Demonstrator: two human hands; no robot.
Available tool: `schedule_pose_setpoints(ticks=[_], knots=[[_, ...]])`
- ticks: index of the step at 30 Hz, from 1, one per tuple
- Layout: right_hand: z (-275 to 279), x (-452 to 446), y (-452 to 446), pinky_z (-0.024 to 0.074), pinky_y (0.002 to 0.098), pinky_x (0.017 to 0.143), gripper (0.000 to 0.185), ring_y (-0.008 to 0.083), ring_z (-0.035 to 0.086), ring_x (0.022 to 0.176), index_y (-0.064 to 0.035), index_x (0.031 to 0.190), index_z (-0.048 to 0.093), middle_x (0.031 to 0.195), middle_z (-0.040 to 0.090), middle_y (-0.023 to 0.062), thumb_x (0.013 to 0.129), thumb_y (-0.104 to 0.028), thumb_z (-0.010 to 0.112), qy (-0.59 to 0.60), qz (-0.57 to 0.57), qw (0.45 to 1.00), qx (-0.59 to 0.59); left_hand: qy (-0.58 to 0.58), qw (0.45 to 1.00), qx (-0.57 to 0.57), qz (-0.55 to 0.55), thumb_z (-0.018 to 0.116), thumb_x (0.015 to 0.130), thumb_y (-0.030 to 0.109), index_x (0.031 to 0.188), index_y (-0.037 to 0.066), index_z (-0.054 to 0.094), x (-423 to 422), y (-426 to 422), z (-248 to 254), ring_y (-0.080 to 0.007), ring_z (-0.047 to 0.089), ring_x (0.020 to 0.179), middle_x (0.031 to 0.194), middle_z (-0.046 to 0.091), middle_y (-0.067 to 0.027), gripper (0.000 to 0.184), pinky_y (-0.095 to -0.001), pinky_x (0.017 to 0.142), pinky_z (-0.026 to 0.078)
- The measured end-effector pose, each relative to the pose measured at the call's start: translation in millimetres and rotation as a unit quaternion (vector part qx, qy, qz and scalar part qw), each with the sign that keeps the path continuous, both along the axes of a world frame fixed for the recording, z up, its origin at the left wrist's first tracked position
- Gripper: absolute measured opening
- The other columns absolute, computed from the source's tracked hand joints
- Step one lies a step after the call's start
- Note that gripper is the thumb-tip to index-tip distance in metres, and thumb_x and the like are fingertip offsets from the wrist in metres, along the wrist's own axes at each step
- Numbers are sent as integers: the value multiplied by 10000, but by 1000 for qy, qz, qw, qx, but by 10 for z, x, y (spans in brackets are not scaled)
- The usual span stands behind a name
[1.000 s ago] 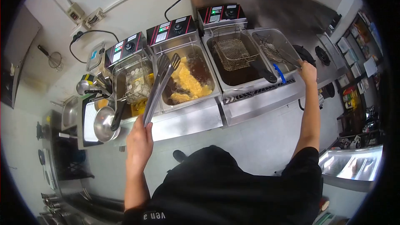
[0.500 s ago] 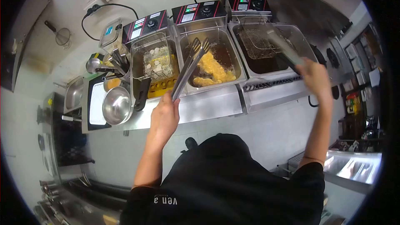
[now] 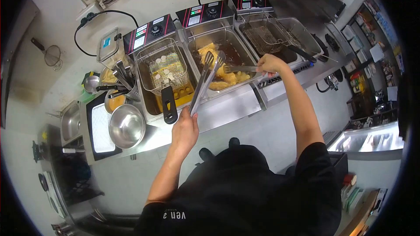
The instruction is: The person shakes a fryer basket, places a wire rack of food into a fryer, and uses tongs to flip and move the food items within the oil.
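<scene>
From my seat I see the left hand (image 3: pixel 184 130) with its grip wrapped around the tongs (image 3: pixel 200 89), whose slotted tips stand slightly apart above the middle fryer (image 3: pixel 210 38). The right hand (image 3: pixel 272 64) holds a metal utensil (image 3: pixel 245 68) in its grip, the end reaching in over the food (image 3: pixel 227 78); I cannot tell whether it touches. The yellow food lies in that fryer's dark oil. Left of it, a basket (image 3: pixel 175 59) holds pale round pieces, and on the tabletop a bowl (image 3: pixel 127 126) stands beside a white tray (image 3: pixel 101 126).
</scene>
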State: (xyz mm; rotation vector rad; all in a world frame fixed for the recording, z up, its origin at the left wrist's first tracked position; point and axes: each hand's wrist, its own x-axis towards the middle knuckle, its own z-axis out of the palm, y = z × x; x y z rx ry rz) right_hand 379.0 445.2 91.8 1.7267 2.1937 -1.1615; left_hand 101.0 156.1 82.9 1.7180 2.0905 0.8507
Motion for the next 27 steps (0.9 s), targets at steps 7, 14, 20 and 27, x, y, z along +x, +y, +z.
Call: schedule_pose_setpoints(ticks=[7,14,20,27], knots=[[253,-11,-277,424,248,372,246,99,518,393,-12,991,686,637,632,42,777,-132,669,20,-26,999,34,-25,1000,3,-14,500,914,144,1118,-38,459,-220,-56,-204,-484,584,738,827,585,-299,277,-542,636,454],[665,-18,-342,500,404,818,279,307,649,869,-171,991,717,869,685,130,721,-235,689,-113,101,945,289,-31,998,-40,41,495,919,160,1132,-31,452,-163,-59,-86,-492,584,756,872,588,-315,289,-541,650,462],[464,-130,-159,537,415,737,179,341,662,824,-69,878,710,854,677,180,759,-171,624,-179,105,905,372,-4,998,1,58,494,921,160,1138,-69,458,40,24,-81,-474,599,794,915,599,-314,318,-515,681,486],[-254,-544,-274,556,334,655,122,225,692,784,-118,794,714,828,700,89,780,-115,593,-214,184,864,417,1,997,-13,79,505,917,146,1144,-86,454,312,110,-8,-465,604,805,938,601,-310,329,-505,688,491]])
